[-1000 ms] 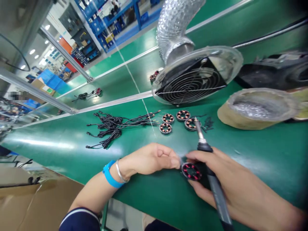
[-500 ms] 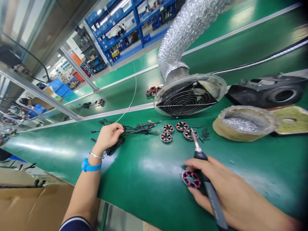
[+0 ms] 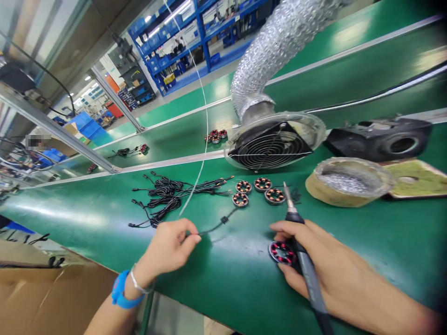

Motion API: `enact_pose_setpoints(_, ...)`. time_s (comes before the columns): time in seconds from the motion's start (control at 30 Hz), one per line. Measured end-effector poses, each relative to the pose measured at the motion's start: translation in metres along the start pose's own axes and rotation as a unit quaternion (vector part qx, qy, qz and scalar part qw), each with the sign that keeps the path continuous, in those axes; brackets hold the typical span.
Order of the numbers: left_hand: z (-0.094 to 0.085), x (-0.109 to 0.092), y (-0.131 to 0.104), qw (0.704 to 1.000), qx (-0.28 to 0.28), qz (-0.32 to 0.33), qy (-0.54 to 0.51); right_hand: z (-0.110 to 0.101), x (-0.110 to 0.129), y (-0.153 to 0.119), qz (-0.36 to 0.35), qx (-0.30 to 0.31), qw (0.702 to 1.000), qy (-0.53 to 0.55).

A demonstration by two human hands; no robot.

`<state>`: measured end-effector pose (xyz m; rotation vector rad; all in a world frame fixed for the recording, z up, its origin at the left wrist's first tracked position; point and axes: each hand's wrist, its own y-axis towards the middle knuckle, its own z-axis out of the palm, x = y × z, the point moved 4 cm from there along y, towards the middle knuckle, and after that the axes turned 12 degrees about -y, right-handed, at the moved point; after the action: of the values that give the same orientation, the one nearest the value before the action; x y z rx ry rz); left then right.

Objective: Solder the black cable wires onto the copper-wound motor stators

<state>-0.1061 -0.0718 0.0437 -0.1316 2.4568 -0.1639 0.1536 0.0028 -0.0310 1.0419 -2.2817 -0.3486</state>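
Note:
My left hand (image 3: 174,246) pinches a thin black cable (image 3: 211,229) between thumb and fingertips. The cable runs right past a small black block on it, towards the stators. A pale thin wire (image 3: 206,121) hangs from above and reaches down to the back of this hand; whether the fingers also hold it is hidden. My right hand (image 3: 324,260) grips a soldering iron (image 3: 307,270), its tip pointing up and away. Between the same hand's thumb and finger sits a stator ring (image 3: 282,252) with red windings. Several copper-wound stators (image 3: 274,195) lie beyond.
Bundled black cables (image 3: 164,200) lie behind my left hand. A round fume fan (image 3: 268,146) with a silver duct (image 3: 258,60) stands at the back. To the right are a tape-wrapped bowl (image 3: 349,186), a yellowish sponge (image 3: 419,179) and a black holder (image 3: 384,137).
My left hand has come from the cable bundle towards me and right, drawing one cable out. The pale wire has shifted with it. My right hand keeps the iron and stator, nearly unmoved.

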Motion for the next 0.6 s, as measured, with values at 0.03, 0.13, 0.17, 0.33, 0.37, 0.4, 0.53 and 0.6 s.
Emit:
enact_pose_setpoints(0.03, 0.015, -0.002, 0.003, 0.999, 0.041, -0.004, 0.012, -0.002, 0.000, 0.000, -0.002, 0.009, 1.000, -0.007)
enact_pose_setpoints(0.13, 0.022, -0.007, 0.022, 0.995, 0.093, 0.017, 0.017, -0.012, 0.001, 0.001, -0.014, 0.003, 1.000, -0.026)
enact_pose_setpoints(0.17, 0.015, -0.008, 0.035, 0.996, 0.082, 0.031, 0.020, -0.017, 0.001, 0.001, -0.015, -0.012, 0.999, -0.029)
enact_pose_setpoints(0.33, -0.045, -0.003, 0.149, 0.989, -0.112, 0.045, 0.082, -0.033, -0.004, 0.004, -0.002, -0.093, 0.994, -0.050)
enact_pose_setpoints(0.37, -0.052, 0.000, 0.178, 0.987, -0.128, 0.041, 0.085, -0.033, -0.005, 0.005, -0.003, -0.100, 0.993, -0.059)
enact_pose_setpoints(0.4, -0.055, 0.004, 0.207, 0.986, -0.136, 0.036, 0.086, -0.033, -0.007, 0.007, -0.004, -0.105, 0.992, -0.068)
enact_pose_setpoints(0.53, -0.045, 0.011, 0.298, 0.985, -0.140, 0.038, 0.095, -0.028, -0.017, 0.009, -0.002, -0.123, 0.987, -0.098)
enact_pose_setpoints(0.6, -0.035, 0.012, 0.325, 0.984, -0.141, 0.043, 0.102, -0.025, -0.024, 0.008, 0.007, -0.126, 0.985, -0.119)
